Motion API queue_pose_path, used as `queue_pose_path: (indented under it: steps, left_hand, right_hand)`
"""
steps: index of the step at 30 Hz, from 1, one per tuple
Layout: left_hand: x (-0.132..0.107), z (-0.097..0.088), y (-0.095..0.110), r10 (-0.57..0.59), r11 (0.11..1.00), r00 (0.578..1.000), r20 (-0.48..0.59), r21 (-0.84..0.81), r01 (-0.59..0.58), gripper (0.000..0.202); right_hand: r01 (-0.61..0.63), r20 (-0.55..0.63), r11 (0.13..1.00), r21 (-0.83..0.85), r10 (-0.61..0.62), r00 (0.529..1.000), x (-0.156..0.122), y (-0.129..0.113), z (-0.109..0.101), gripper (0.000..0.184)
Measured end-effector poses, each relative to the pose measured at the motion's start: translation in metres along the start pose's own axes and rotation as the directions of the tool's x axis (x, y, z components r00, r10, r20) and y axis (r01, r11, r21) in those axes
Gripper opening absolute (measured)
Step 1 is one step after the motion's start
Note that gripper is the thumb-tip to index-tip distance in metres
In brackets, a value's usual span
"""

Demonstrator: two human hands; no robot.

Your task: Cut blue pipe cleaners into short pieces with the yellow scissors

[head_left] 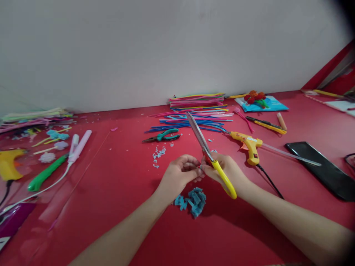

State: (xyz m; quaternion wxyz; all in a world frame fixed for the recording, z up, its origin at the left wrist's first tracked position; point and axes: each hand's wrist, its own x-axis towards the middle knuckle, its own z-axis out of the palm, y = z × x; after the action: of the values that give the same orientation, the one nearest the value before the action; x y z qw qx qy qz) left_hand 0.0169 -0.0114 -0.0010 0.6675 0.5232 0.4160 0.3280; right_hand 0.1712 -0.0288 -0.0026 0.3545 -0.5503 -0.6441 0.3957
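My right hand (229, 168) is closed around scissors (199, 133) with yellow handles, their blades pointing up and away from me. The fingertips of my left hand (179, 170) are pinched together and meet the right fingertips just left of the handles. A tiny bluish bit seems to show where the fingers meet, too small to make out. Below the hands lies a small pile of cut blue-grey pieces (196, 201) on the red table (111, 221). Pale blue scraps (159, 152) are scattered beyond my left hand.
Green-handled pliers (163, 136) and bundles of pipe cleaners (196, 101) lie farther back. On the right are a yellow glue gun (249, 144), a black phone-like slab (324, 168) and a cutter knife (267, 125). A pink styling iron (79, 147) and another glue gun (11, 164) lie left.
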Motion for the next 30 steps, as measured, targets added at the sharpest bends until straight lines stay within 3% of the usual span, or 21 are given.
queue_pose_path:
  steps: [8, 11, 18, 24, 30]
  left_hand:
    - [-0.004, 0.003, -0.003, 0.028, 0.994, 0.996, -0.086, 0.108, -0.019, 0.006]
    - [-0.004, 0.002, 0.001, 0.025, 0.999, 0.993, -0.115, 0.031, -0.021, 0.004]
    - [0.0, -0.016, 0.006, 0.103, 0.973, 0.931, -0.349, -0.158, -0.167, 0.01]
    - [-0.002, -0.021, 0.004, 0.192, 0.936, 0.912, -0.364, -0.21, -0.281, 0.006]
    - [-0.006, -0.02, 0.01, 0.178, 0.926, 0.898, -0.402, -0.24, -0.291, 0.003]
  right_hand:
    - [0.003, -0.058, 0.985, -0.171, -0.013, 0.998, -0.001, 0.002, 0.006, 0.009]
    - [0.001, -0.061, 0.974, -0.226, -0.015, 0.998, 0.0, 0.0, 0.001, 0.011]
    - [-0.002, 0.0, 0.89, -0.456, 0.002, 1.0, 0.002, -0.001, -0.014, 0.016]
    - [0.099, 0.049, 0.743, -0.662, -0.088, 0.995, -0.001, 0.002, -0.009, 0.024]
    - [0.163, 0.089, 0.55, -0.819, -0.159, 0.983, -0.004, 0.011, -0.007, 0.035]
